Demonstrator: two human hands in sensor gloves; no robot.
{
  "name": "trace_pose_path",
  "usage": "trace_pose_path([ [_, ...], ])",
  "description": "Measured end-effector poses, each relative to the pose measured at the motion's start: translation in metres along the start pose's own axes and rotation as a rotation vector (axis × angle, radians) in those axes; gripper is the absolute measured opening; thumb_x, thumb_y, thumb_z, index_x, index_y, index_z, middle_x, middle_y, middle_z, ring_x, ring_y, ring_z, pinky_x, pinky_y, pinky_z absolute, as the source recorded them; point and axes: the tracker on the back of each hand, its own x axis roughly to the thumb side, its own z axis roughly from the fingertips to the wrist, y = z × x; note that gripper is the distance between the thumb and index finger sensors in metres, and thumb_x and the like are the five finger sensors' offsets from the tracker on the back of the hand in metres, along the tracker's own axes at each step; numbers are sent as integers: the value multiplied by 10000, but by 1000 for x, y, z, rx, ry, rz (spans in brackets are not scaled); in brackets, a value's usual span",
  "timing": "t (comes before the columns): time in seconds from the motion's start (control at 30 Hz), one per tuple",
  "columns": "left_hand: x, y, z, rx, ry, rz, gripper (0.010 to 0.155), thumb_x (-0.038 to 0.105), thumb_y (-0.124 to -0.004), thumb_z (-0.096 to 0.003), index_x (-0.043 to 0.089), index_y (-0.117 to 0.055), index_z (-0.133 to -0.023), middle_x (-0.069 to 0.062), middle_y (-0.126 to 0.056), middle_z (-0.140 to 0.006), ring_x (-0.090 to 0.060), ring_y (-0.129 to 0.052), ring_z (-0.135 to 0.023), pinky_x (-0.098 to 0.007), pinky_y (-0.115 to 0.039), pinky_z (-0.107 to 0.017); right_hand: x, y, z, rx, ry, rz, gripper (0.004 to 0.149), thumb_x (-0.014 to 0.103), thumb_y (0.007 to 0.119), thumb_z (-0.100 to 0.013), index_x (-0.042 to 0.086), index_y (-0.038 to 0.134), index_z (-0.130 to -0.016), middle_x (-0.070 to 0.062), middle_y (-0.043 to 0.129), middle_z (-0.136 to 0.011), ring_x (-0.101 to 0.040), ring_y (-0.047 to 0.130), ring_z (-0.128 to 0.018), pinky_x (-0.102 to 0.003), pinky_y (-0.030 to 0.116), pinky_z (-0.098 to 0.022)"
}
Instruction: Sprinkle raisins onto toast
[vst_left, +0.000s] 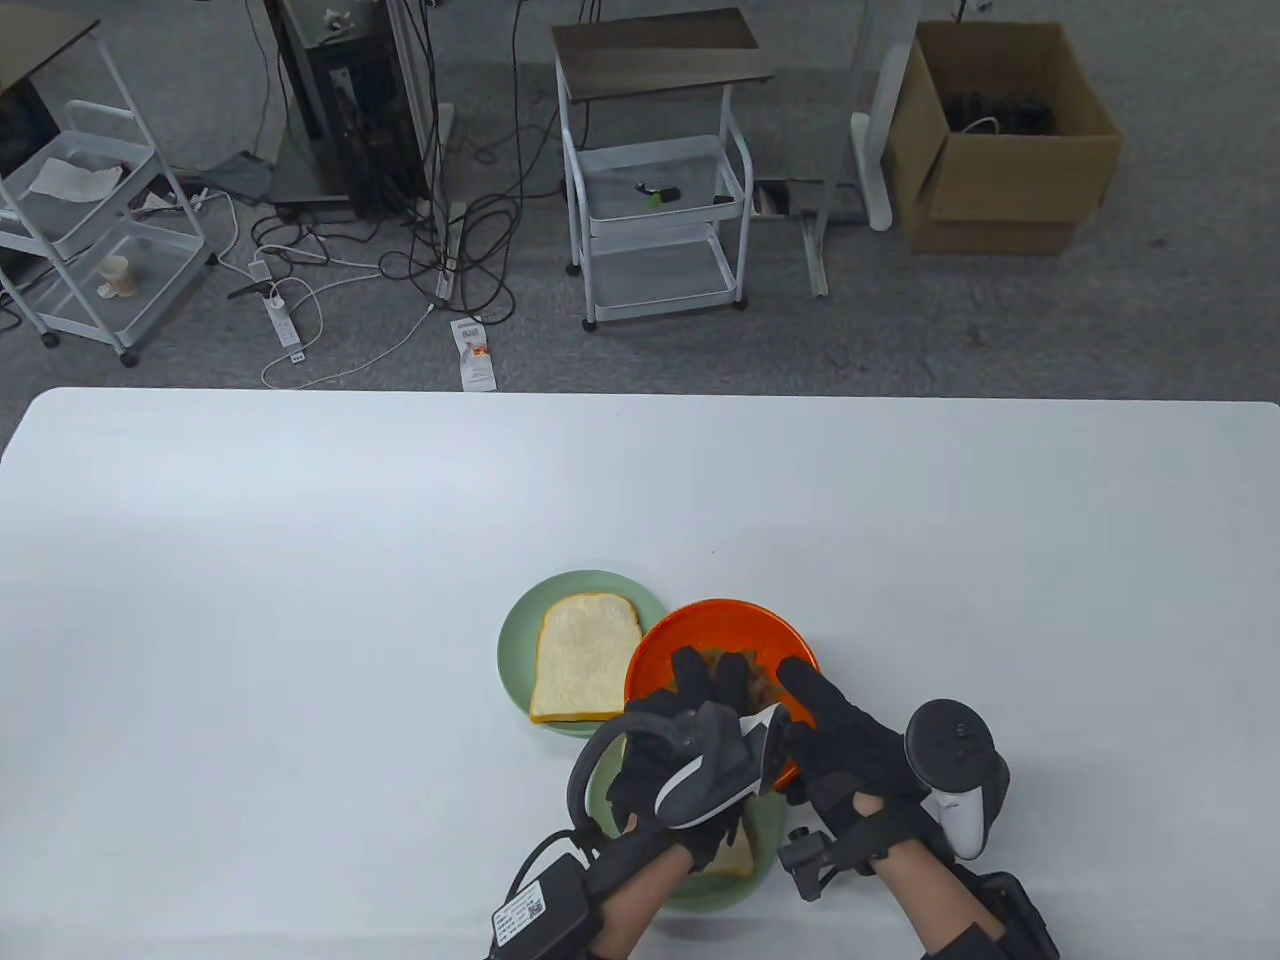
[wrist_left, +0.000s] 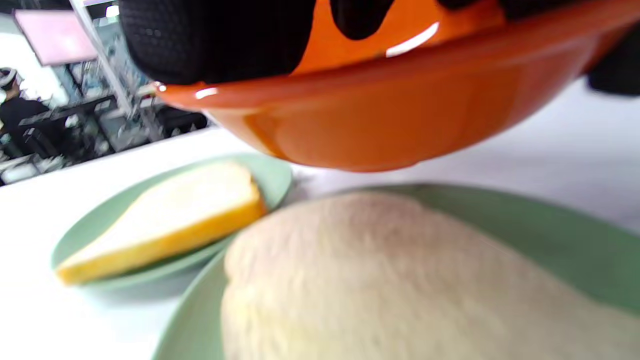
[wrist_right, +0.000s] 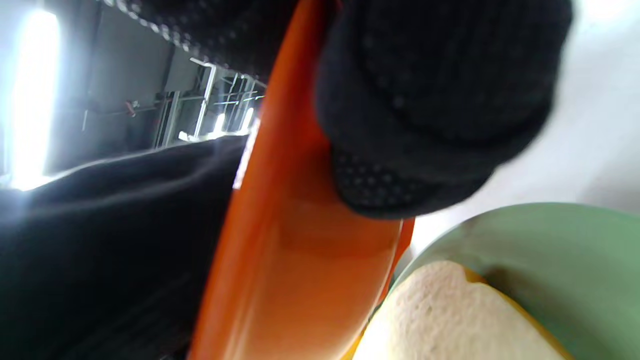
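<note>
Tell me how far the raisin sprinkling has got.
Done: the orange plastic bowl of raisins is lifted off the table, held by the left hand and right hand above the near green plate. In hand: left fingers reach into the bowl. Left: neither the near bread slice nor the far toast slice shows any raisins.

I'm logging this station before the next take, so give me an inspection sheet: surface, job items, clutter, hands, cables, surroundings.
Surface: white table, bare apart from the job's things.
Job's things: orange bowl of raisins, lifted over the near green plate with its toast; far toast plain on the far green plate.
Clutter: nothing seen on the table.
Hands: left hand and right hand both hold the bowl.
Cables: glove leads at the wrists; tangled cords on the floor.
Surroundings: white carts, cardboard box.
</note>
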Motion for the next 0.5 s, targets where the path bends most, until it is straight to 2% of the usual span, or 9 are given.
trace_pose_path([
  [0.07,0,-3,-5,-46,-3,25,912,822,-714,-422,377,-460,-1177,-91,-621,-1196,-218,-1025,-736,-379,-873,-574,1,4,4,-2,-6,-19,559,127,840,-438,71,762,-989,-397,762,-898,-352,1068,-162,-277,976,-54],
  [0.17,-3,-8,-5,-17,-1,58,860,748,-799,-433,361,-529,-1152,-108,-666,-1152,-181,-1058,-658,-340,-911,-532,-1,7,6,10,28,-49,552,125,837,-436,70,770,-981,-403,765,-887,-345,1063,-138,-266,974,-34],
  [0.3,-10,-10,-1,59,7,128,748,656,-881,-441,354,-657,-1088,-53,-828,-999,-156,-1087,-562,-308,-950,-474,-2,10,8,13,49,-100,546,126,837,-434,77,777,-975,-401,769,-881,-346,1062,-130,-265,974,-25],
  [0.37,-12,-11,-2,154,-7,154,668,573,-932,-433,339,-743,-1029,-29,-917,-879,-82,-1107,-450,-252,-979,-400,-2,12,9,25,57,-117,546,129,836,-435,77,775,-975,-402,765,-882,-343,1063,-132,-262,976,-27],
  [0.5,-18,-15,-3,205,-22,192,574,524,-976,-409,371,-835,-944,-4,-975,-783,-65,-1121,-366,-231,-997,-338,-4,15,10,38,70,-133,545,134,838,-436,81,775,-975,-404,767,-877,-338,1063,-126,-256,976,-24],
])
